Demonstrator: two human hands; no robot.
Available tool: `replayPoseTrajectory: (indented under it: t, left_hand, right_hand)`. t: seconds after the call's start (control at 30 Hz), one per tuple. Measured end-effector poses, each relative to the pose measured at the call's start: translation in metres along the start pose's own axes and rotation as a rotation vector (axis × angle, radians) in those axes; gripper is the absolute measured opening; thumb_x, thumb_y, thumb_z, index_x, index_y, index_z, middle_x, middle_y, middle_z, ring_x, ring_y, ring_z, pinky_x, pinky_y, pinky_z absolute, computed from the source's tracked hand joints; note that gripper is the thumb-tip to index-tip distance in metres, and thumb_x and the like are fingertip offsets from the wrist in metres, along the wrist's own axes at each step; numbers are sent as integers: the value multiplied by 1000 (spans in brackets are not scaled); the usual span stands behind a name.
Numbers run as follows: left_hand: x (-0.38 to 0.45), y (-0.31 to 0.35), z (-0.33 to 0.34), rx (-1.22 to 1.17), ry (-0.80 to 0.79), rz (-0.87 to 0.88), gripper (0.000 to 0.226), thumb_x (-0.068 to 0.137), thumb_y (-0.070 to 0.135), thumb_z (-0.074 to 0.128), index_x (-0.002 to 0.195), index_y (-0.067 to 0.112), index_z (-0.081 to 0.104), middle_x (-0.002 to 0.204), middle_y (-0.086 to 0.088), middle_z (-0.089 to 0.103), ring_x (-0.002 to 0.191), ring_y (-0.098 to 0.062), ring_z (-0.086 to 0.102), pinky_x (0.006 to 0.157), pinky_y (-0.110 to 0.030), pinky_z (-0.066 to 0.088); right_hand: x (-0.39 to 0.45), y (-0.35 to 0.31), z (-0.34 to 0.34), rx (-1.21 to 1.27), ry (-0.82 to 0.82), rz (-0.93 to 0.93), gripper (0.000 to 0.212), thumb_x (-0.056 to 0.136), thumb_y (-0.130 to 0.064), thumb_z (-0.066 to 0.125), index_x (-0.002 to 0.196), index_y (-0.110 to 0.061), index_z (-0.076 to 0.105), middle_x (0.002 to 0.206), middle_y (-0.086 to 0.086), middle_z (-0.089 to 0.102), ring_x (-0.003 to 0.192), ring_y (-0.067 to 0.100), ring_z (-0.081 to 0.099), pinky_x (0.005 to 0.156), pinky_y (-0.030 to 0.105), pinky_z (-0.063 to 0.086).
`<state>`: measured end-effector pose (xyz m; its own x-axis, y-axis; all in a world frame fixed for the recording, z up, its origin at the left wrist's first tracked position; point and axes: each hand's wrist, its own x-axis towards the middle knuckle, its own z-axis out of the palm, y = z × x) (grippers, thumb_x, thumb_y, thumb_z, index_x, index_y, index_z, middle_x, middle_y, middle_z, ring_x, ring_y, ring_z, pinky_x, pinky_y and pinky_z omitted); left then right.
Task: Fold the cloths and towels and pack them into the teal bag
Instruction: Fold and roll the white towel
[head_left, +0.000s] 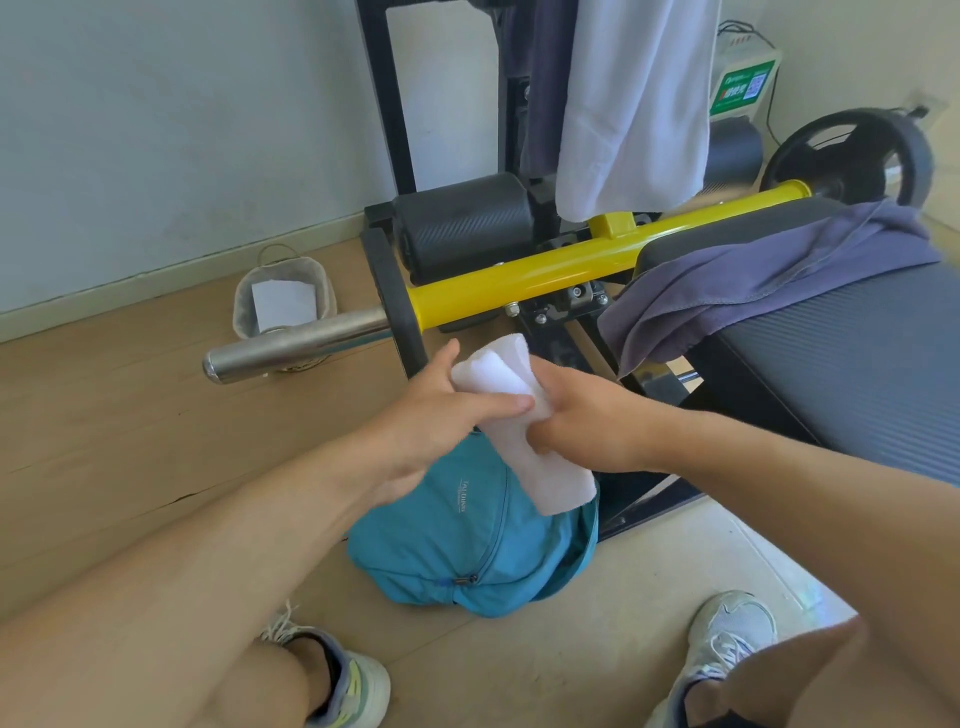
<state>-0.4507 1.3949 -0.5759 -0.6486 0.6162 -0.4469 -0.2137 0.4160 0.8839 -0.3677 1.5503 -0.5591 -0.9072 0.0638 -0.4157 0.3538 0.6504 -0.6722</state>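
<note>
Sneakers (343, 686) on wooden floor (130, 426), teal bag (467, 545) beside gym bench (857, 353)

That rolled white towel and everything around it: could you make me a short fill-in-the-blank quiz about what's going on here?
1. Both hands hold the rolled white towel above the ____ bag.
2. A purple cloth lies draped over the ____.
3. The long tube on the exercise machine is painted ____.
4. A small basket stands on the floor beside the ____.

Missing words: teal; bench; yellow; wall
</note>
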Motion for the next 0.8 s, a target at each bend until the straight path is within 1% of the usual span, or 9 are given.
replayPoseTrajectory:
  t: [0.07, 0.17, 0.27, 0.37, 0.47, 0.57, 0.67, 0.73, 0.8]
  left_hand:
    - [3, 7, -16, 100, -50, 28, 93, 61, 34, 96, 143, 25, 53, 124, 7, 69, 118, -13, 65, 108, -40, 50]
    - [3, 11, -27, 120, -132, 43, 68, 59, 38, 89, 121, 19, 69, 114, -1, 76, 112, -19, 70, 99, -38, 57]
    - [6, 9, -25, 84, -40, 102, 65, 58, 42, 96, 112, 14, 71, 110, -6, 77, 106, -24, 72, 96, -42, 58]
    - [10, 6, -22, 56, 89, 157, 69, 48, 54, 94, 95, 11, 67, 100, -7, 75, 94, -26, 72, 81, -45, 56]
    - [12, 2, -17, 48, 153, 180, 63, 43, 62, 87, 77, 19, 56, 83, -2, 66, 80, -19, 63, 70, -39, 45]
    - [15, 2, -16, 55, 248, 162, 75, 45, 71, 82, 82, 12, 56, 83, -7, 65, 81, -23, 63, 71, -38, 44]
    - [21, 1, -19, 20, 331, 145, 97, 50, 81, 75, 93, -5, 59, 82, -10, 63, 79, -26, 61, 71, -37, 43]
    - [24, -1, -18, -4, 358, 151, 87, 64, 76, 75, 92, -5, 60, 78, -4, 59, 74, -16, 55, 68, -33, 42]
    - [28, -3, -17, -13, 371, 157, 61, 80, 61, 75, 84, 1, 63, 76, -1, 59, 71, -14, 54, 64, -29, 41]
  right_hand:
    - [-2, 0, -5, 40, -20, -29, 33, 86, -6, 59, 116, -19, 57, 109, 7, 67, 103, 28, 63, 86, 44, 53]
    - [-3, 1, -5, 16, 16, -59, 38, 86, -13, 64, 121, -24, 55, 107, -1, 65, 99, 21, 62, 84, 42, 53]
    - [-3, 2, -5, 34, 43, -66, 41, 87, -21, 64, 124, -31, 49, 104, -6, 63, 96, 16, 62, 79, 37, 53]
    - [-4, 4, -5, 51, 6, -67, 49, 89, -36, 69, 131, -35, 44, 109, -10, 63, 98, 14, 63, 80, 34, 56]
    - [-4, 8, 2, -36, -28, -58, 82, 79, -60, 75, 145, -39, 32, 120, -16, 57, 103, 7, 59, 76, 23, 49]
    - [0, 11, 8, -64, 10, -67, 83, 83, -64, 68, 150, -37, 28, 123, -13, 56, 105, 11, 57, 76, 20, 46]
    - [3, 11, 9, -30, 50, -128, 71, 90, -60, 61, 151, -39, 31, 123, -11, 61, 105, 12, 60, 85, 29, 51]
    - [3, 10, 8, -16, 70, -168, 64, 94, -55, 59, 150, -41, 34, 120, -11, 64, 102, 11, 62, 87, 33, 53]
    - [3, 10, 8, 2, 90, -195, 55, 96, -52, 58, 147, -41, 40, 116, -13, 67, 100, 9, 64, 87, 35, 54]
